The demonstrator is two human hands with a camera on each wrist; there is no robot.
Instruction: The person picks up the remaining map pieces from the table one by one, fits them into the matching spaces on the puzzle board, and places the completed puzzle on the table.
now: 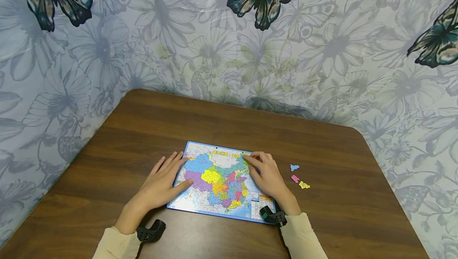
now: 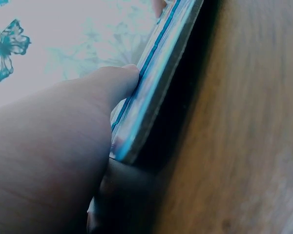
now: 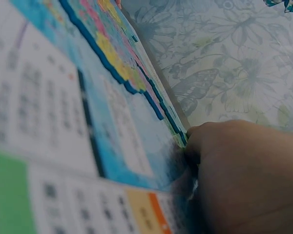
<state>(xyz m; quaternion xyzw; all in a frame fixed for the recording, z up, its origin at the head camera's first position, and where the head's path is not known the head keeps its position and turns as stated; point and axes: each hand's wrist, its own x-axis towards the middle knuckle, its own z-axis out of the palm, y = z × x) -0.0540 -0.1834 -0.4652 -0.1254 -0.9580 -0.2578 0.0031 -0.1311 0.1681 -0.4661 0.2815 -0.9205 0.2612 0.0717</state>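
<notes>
A map puzzle board (image 1: 257, 195) with a blue rim and coloured map pieces lies on the table, also seen edge-on in the left wrist view. My left hand (image 1: 161, 185) rests on its left side with fingers spread, the thumb (image 2: 122, 80) lying over the near part. At the upper right of the map, the curled fingers of my right hand (image 1: 265, 171) pinch a small yellow-green puzzle piece (image 1: 245, 158) against the board. In the right wrist view these fingers partly hide the piece.
Right of the board lie three loose puzzle pieces: a blue one (image 1: 294, 167), a pink one (image 1: 295, 178) and a yellow one (image 1: 304, 185). The brown wooden table (image 1: 336, 211) reaches back to a floral cloth (image 1: 214, 52) with butterflies.
</notes>
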